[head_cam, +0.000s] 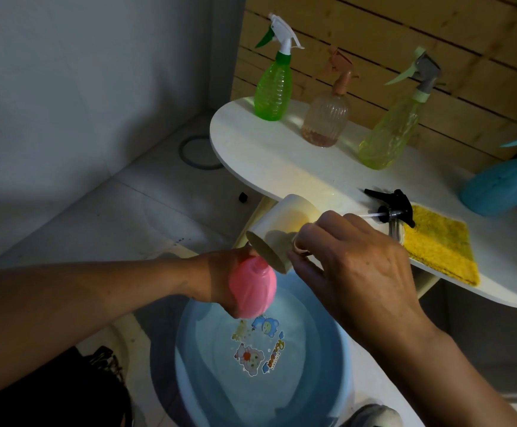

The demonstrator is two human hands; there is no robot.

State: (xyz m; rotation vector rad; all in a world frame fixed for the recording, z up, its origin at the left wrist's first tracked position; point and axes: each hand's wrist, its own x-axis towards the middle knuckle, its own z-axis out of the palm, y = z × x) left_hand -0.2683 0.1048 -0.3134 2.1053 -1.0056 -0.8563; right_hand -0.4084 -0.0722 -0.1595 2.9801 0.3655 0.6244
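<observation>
My left hand (217, 282) grips a pink bottle (252, 288) with no cap, held over a blue basin (186, 392) of water. My right hand (353, 263) holds a cream mug (279, 229) by its handle. The mug is tipped on its side, its mouth down against the bottle's open neck. A black spray head (390, 206) with its tube lies on the white table (269, 158), just beyond my right hand.
Spray bottles stand along the table's back: green (273, 87), clear pinkish (326, 118), yellow-green (390, 134), and blue (501, 189) at the right edge. A yellow cloth (442, 251) lies near the table's front. A wooden slat wall is behind. The basin sits on the floor by my shoe (371, 416).
</observation>
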